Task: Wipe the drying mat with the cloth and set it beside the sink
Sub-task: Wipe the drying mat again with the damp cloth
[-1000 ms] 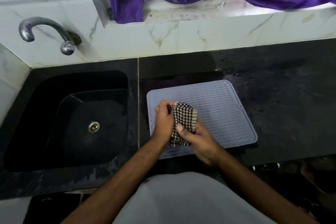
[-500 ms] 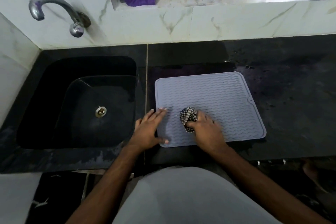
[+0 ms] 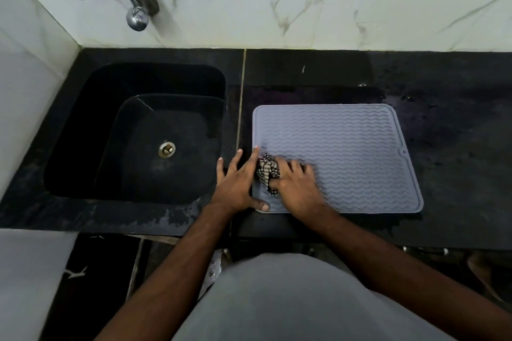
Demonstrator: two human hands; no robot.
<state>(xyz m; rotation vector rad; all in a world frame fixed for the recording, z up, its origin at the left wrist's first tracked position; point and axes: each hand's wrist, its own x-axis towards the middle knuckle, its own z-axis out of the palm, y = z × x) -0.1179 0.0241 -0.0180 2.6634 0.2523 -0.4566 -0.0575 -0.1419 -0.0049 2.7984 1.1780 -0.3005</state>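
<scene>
Right hand: curled round the bunched checked cloth, pressing it on the mat's near-left part.
Left hand: fingers spread flat, resting across the mat's left edge, thumb at the near-left corner.
Drying mat: grey, wavy-ribbed, flat on the black counter, just right of the sink.

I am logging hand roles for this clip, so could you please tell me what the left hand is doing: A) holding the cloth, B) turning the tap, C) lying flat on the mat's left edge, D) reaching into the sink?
C: the left hand lies flat with fingers spread across the left edge of the mat, while the right hand holds the cloth.
</scene>
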